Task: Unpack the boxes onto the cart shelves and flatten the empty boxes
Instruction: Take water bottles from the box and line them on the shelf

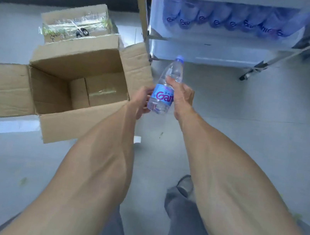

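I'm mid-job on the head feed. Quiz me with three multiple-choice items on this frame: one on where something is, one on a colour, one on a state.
1. Where do the scissors lie?
A. Inside the open box
B. On the taped box behind the open box
C. On the cart shelf

2. What colour is the cap of the held bottle?
A. Blue
B. Red
C. White

3. What state is the open box in?
A. Flattened
B. Flaps up, nothing visible inside
C. Full of bottles

Answers:
1. B: the scissors rest on the taped box, behind the open one.
2. A: the cap is blue, like the label; the left hand and right hand both hold the bottle.
3. B: the flaps stand open and only the bare bottom shows, while bottles lie on the cart shelf.
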Action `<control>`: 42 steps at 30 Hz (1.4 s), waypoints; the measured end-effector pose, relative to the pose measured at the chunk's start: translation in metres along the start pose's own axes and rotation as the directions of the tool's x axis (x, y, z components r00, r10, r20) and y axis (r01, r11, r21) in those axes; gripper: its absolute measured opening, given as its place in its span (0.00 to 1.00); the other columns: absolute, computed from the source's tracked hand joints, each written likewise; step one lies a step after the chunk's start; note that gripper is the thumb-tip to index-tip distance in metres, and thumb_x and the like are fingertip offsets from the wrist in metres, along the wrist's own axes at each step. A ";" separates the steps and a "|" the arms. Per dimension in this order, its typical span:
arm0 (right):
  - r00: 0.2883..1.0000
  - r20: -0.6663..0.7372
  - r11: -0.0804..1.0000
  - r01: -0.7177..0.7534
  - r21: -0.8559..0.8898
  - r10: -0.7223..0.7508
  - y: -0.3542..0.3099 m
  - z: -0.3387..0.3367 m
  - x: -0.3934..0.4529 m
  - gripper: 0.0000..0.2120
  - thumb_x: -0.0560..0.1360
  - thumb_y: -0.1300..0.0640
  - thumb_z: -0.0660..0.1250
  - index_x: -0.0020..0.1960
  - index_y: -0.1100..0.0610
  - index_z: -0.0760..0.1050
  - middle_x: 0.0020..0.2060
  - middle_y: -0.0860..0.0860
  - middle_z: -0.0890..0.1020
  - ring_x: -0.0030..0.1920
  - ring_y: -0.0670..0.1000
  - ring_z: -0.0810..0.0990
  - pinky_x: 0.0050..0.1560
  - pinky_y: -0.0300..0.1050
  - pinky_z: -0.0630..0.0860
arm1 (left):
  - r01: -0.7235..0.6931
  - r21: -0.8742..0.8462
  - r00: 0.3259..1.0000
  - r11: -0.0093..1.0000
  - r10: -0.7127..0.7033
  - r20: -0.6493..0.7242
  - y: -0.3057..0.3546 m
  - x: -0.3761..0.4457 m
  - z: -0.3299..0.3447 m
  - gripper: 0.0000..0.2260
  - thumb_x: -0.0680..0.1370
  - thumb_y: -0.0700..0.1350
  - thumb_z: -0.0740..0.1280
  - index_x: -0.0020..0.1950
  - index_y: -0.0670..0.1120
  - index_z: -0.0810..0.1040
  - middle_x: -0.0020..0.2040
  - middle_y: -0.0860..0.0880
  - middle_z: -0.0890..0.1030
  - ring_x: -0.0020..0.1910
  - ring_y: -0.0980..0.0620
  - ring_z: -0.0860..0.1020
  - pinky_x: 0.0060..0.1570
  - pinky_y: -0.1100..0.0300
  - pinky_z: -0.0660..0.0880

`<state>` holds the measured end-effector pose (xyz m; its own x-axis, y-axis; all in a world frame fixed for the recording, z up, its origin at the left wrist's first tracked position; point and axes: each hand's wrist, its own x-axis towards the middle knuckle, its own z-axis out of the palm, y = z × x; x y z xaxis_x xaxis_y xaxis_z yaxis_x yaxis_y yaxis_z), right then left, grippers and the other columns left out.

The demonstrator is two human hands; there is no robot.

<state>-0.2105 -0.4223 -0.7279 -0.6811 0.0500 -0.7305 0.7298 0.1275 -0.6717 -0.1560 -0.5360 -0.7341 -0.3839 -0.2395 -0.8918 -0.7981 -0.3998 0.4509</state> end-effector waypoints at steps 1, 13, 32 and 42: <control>1.000 -0.003 1.000 0.019 0.006 -0.019 -0.007 -0.026 0.002 0.13 0.63 0.47 0.79 0.38 0.55 0.81 0.41 0.59 0.85 0.42 0.59 0.85 0.47 0.59 0.83 | 0.007 0.014 1.000 1.000 -0.008 0.022 -0.003 -0.007 0.027 0.10 0.77 0.52 0.65 0.39 0.49 0.78 0.31 0.53 0.79 0.31 0.54 0.75 0.35 0.61 0.68; 0.977 -0.111 0.984 0.177 -0.034 -0.180 -0.063 -0.160 0.093 0.15 0.68 0.44 0.71 0.44 0.55 0.78 0.47 0.59 0.83 0.45 0.59 0.83 0.48 0.54 0.81 | -0.078 0.071 0.984 0.994 0.065 0.164 0.028 0.021 0.198 0.07 0.78 0.41 0.63 0.50 0.44 0.81 0.44 0.47 0.82 0.39 0.49 0.78 0.41 0.59 0.74; 0.810 -0.238 0.797 0.579 0.173 -0.536 0.001 -0.203 0.305 0.13 0.65 0.44 0.76 0.41 0.50 0.76 0.41 0.48 0.82 0.41 0.50 0.81 0.39 0.43 0.76 | -0.395 0.079 0.873 0.915 0.347 0.343 -0.001 0.223 0.294 0.18 0.76 0.58 0.68 0.49 0.43 0.80 0.42 0.42 0.82 0.40 0.45 0.79 0.43 0.56 0.75; 0.711 -0.127 0.697 0.703 0.142 -0.692 -0.024 -0.199 0.212 0.26 0.62 0.45 0.79 0.53 0.52 0.71 0.46 0.47 0.79 0.44 0.48 0.80 0.41 0.42 0.76 | -0.304 -0.605 0.807 0.736 0.537 0.248 -0.042 0.153 0.316 0.12 0.75 0.50 0.61 0.46 0.43 0.79 0.41 0.45 0.78 0.37 0.49 0.76 0.41 0.57 0.72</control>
<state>-0.3842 -0.2175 -0.8419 -0.9966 0.0730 -0.0392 0.0382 -0.0162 -0.9991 -0.3279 -0.2758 -0.9016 -0.8530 -0.1882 -0.4868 -0.1899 -0.7569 0.6254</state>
